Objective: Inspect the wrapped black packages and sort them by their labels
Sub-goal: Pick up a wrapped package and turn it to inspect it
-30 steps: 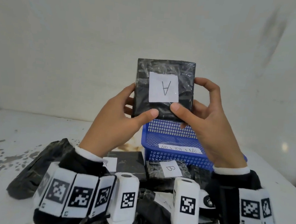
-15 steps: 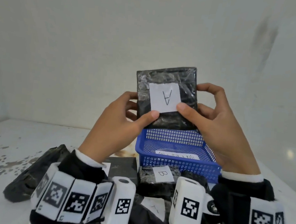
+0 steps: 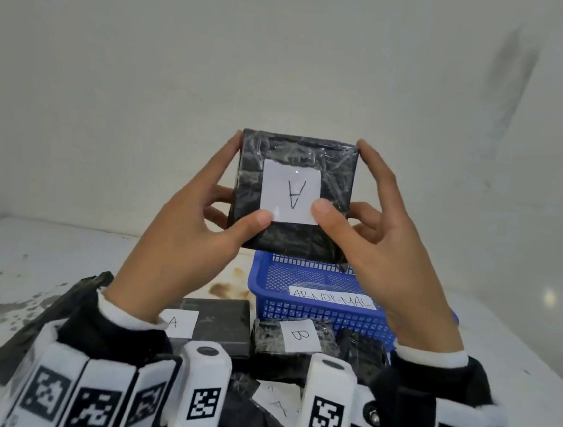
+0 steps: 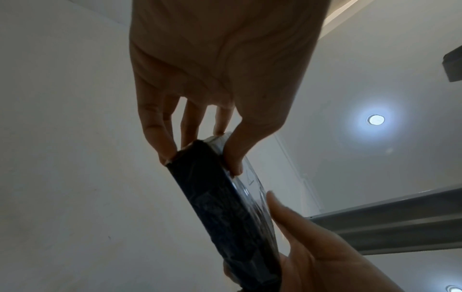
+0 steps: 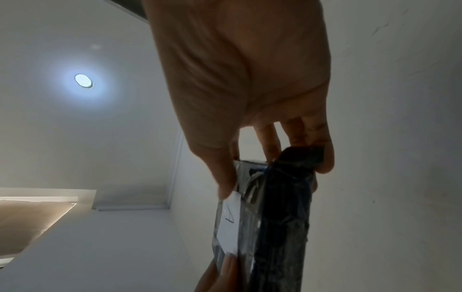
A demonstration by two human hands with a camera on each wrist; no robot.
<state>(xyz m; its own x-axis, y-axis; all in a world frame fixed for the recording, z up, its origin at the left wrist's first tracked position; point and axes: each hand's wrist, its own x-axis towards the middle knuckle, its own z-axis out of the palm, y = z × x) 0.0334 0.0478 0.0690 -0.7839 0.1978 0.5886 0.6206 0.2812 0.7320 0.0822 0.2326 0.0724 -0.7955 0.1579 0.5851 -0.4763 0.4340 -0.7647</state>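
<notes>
I hold a black plastic-wrapped package (image 3: 298, 166) upright in front of me, above the table. Its white label (image 3: 290, 193) faces me with an upside-down letter A. My left hand (image 3: 181, 238) pinches its left side, thumb on the front by the label's lower corner, fingers behind. My right hand (image 3: 383, 250) pinches the right side the same way. The wrist views show the package edge-on (image 4: 220, 197) (image 5: 280, 217), clamped between thumbs and fingers. Below lie a package labelled A (image 3: 214, 324) and one labelled B (image 3: 295, 338).
A blue mesh basket (image 3: 315, 313) with a label reading ABNORMAL stands on the white table (image 3: 28, 257) just behind the lying packages. More black packages (image 3: 46, 321) lie at the left and near my wrists. White walls close in behind and on the right.
The package stays in both hands with its label toward me. My fingers have shifted up to its top corners, and it now looks squarer and closer.
</notes>
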